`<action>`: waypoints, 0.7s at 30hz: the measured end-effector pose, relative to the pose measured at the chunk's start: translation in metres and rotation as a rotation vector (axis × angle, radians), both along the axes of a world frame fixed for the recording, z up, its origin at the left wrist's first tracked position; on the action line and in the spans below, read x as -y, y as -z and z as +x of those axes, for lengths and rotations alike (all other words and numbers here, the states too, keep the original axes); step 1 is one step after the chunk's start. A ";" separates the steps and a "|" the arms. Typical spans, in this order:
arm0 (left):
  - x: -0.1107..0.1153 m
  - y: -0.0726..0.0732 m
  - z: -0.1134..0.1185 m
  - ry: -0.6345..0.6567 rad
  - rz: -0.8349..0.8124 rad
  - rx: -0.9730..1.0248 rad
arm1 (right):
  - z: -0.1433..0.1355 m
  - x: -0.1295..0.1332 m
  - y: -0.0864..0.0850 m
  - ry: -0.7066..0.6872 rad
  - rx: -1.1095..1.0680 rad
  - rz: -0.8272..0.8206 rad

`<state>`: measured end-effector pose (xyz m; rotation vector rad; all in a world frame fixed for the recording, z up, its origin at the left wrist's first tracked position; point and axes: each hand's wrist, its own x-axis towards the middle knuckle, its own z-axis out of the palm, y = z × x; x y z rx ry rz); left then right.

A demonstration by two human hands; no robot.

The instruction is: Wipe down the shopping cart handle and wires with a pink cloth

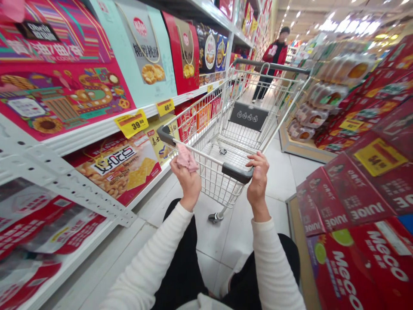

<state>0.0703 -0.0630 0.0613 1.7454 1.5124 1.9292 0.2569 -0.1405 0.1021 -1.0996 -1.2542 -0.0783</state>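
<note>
A metal wire shopping cart [213, 183] stands in front of me, its near end towards my knees. My left hand [189, 185] is closed around a crumpled pink cloth [187, 158], which lies against the white top rail near the cart's left grey corner bumper [167, 134]. At the other near corner, my right hand [259, 183] grips the side rail beside the grey bumper [237, 172], with its fingers bent over the rail. The cart's far handle [274, 66] has no hand of mine on it.
Shelves with gift boxes [148, 56] and yellow price tags [131, 123] run along the left. Stacked red drink cartons [351, 267] line the right, with wrapped bottles [322, 92] farther on. A person in a red jacket [277, 51] stands beyond the cart on the tiled floor [209, 234].
</note>
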 end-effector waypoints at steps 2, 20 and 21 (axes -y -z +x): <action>0.007 -0.001 0.007 0.046 -0.002 0.013 | -0.003 -0.001 0.000 0.003 -0.003 0.011; 0.070 0.018 0.046 0.231 0.095 -0.055 | -0.002 -0.001 0.000 0.007 -0.026 0.036; 0.074 0.018 0.048 0.241 0.105 -0.055 | -0.002 -0.001 0.000 0.009 -0.024 0.032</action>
